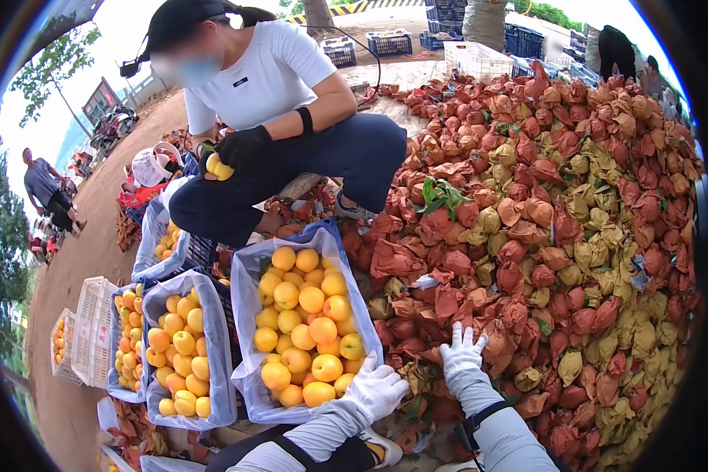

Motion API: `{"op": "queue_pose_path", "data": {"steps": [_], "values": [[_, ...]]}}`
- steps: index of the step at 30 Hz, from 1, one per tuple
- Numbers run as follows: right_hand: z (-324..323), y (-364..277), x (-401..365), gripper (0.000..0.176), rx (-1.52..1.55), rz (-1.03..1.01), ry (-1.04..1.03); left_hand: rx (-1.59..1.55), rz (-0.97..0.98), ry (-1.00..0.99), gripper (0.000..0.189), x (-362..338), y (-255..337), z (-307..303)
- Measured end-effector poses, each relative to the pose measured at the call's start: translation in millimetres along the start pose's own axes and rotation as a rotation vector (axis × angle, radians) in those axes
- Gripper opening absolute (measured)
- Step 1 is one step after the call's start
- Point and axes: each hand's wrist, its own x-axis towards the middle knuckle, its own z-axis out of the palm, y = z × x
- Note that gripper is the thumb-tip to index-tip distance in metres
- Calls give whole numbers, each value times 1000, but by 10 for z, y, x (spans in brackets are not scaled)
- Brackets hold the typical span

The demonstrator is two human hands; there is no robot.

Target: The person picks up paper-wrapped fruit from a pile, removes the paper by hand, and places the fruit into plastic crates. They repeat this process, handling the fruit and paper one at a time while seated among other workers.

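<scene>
My left hand (pixel 376 390), in a white glove, is at the near right corner of a lined crate (pixel 246 275) full of yellow-orange fruit (pixel 322 330). Its fingers point right, towards a crumpled olive-brown wrapper (pixel 418 379); whether it holds anything is hidden. To the right, my right hand (pixel 462 352), also gloved in white, has its fingers spread over the near edge of a large heap of fruit wrapped in red-brown and yellowish paper (pixel 511 275). No item is visible in its grip.
A co-worker (pixel 267 79) in dark gloves crouches beyond the crate, holding yellow fruit (pixel 219 167). More lined crates of fruit (pixel 182 358) stand to the left, near white plastic crates (pixel 93 330). Green leaves (pixel 442 197) lie on the heap. Another person (pixel 49 191) is at far left.
</scene>
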Motion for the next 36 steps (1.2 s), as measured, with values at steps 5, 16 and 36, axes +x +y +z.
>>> {"op": "queue_pose_path", "data": {"steps": [5, 16, 36], "values": [[377, 582, -362, 24, 14, -228, 244, 31, 19, 22, 11, -35, -13, 7], [-1141, 470, -1219, 45, 2069, 95, 162, 6, -74, -166, 21, -13, 83, -86], [-1097, -631, -2269, 20, 1597, 25, 170, -1418, -836, 212, 75, -629, 1367, -822]]}}
